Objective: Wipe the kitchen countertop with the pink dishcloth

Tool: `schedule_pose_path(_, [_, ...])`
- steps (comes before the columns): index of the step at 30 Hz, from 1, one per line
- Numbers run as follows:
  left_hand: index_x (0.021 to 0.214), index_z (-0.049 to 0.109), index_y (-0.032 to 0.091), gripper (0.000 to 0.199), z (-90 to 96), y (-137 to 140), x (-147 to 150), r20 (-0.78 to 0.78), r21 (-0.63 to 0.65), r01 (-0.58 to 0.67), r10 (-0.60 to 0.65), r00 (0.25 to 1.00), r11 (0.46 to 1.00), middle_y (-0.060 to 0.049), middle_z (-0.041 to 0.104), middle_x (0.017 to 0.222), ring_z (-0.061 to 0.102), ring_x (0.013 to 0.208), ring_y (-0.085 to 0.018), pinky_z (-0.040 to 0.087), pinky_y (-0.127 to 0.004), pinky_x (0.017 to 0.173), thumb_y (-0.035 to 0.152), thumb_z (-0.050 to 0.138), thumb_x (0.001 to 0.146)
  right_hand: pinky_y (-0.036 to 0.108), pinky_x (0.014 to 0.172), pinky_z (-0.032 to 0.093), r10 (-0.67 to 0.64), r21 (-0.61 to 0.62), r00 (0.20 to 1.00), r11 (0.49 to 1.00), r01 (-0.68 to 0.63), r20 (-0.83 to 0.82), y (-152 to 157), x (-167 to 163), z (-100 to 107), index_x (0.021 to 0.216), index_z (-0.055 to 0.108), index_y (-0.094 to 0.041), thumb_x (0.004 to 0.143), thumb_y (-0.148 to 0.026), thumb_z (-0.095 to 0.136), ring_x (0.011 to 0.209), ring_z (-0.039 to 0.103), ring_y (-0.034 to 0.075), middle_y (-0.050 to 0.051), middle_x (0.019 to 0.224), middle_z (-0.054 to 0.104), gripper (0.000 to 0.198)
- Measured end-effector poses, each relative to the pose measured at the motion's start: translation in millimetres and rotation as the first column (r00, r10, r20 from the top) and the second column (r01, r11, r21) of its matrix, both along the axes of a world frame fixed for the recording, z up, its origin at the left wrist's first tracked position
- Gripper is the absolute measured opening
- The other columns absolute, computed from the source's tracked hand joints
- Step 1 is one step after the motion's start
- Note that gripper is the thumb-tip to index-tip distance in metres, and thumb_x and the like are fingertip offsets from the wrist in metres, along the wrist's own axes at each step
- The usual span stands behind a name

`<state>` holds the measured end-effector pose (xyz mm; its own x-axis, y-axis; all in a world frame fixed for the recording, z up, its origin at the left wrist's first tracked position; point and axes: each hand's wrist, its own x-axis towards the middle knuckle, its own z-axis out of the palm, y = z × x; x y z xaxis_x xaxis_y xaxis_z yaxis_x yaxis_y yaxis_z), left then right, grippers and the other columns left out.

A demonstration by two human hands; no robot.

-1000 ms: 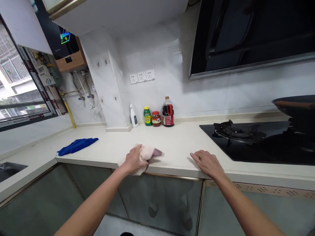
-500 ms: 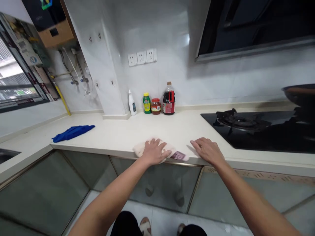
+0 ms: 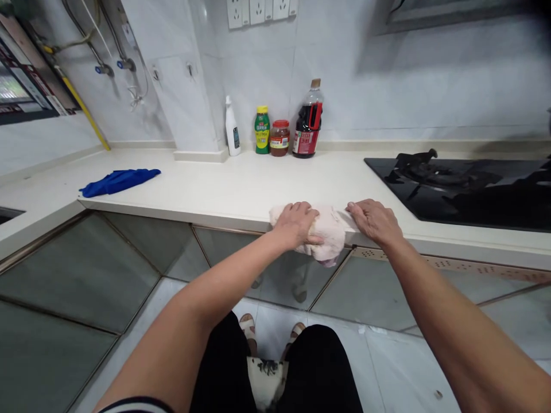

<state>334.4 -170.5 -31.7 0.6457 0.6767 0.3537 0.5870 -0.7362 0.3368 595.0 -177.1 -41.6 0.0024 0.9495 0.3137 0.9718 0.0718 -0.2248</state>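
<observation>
A pale pink cloth (image 3: 330, 229) lies over the front edge of the white countertop (image 3: 224, 192), its lower part hanging past the edge. My left hand (image 3: 298, 225) presses on the cloth from above, fingers bent into it and thumb along its front. Just right of the cloth, my right hand (image 3: 375, 221) rests at the counter edge with its fingers loosely curled and nothing visible in them. The undersides of those fingers are hidden.
Against the wall stand a white spray bottle (image 3: 232, 129), a green bottle (image 3: 262, 132), a red-lidded jar (image 3: 279, 139) and a dark sauce bottle (image 3: 306, 126). A blue cloth (image 3: 120, 182) lies at left. The black gas hob (image 3: 456, 201) is at right.
My left hand has moved right along the counter edge with the pink cloth, which now hangs lower over the front. My right hand stays near the edge. The view has tilted downward.
</observation>
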Motion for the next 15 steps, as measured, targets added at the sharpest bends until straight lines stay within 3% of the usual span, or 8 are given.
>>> schedule_pose_path(4, [0.136,0.058,0.019,0.072,4.4,1,-53,-0.182,0.124,-0.051,0.074,0.98,0.991,-0.019,0.054,0.146,0.045,0.137,-0.036,0.015,-0.054,0.12,0.048,0.085,0.076,0.04,0.087,0.037,0.006,0.005,1.0,1.0,-0.006,0.01,0,-2,0,0.104,0.073,-0.02,0.109,-0.048,0.03,0.112,0.055,0.028,0.013,0.122,0.067,0.051])
schedule_pose_path(8, [0.139,0.058,0.029,0.073,2.9,5,-118,-0.238,0.251,-0.158,0.219,0.946,0.955,-0.014,0.055,0.151,0.043,0.14,-0.035,0.01,-0.057,0.12,0.06,0.081,0.076,0.039,0.085,0.039,0.006,0.056,1.0,0.998,-0.008,0.023,0,-7,-2,0.104,0.073,-0.02,0.107,-0.047,0.03,0.11,0.057,0.028,0.012,0.119,0.068,0.051])
schedule_pose_path(12, [0.138,0.059,0.031,0.074,3.2,14,-173,-0.258,0.308,-0.213,0.297,0.919,0.927,-0.012,0.056,0.151,0.046,0.138,-0.036,0.022,-0.052,0.115,0.063,0.08,0.074,0.039,0.087,0.04,0.014,0.1,0.999,0.995,-0.017,0.033,1,-10,-4,0.106,0.074,-0.023,0.105,-0.049,0.03,0.111,0.058,0.028,0.01,0.117,0.069,0.051])
schedule_pose_path(15, [0.136,0.062,0.029,0.074,4.4,17,-192,-0.258,0.325,-0.213,0.303,0.917,0.921,-0.014,0.057,0.149,0.049,0.135,-0.036,0.031,-0.049,0.11,0.065,0.079,0.073,0.04,0.088,0.041,0.027,0.115,0.999,0.993,-0.031,0.035,1,-10,-6,0.108,0.074,-0.024,0.104,-0.051,0.03,0.111,0.058,0.027,0.009,0.117,0.069,0.052])
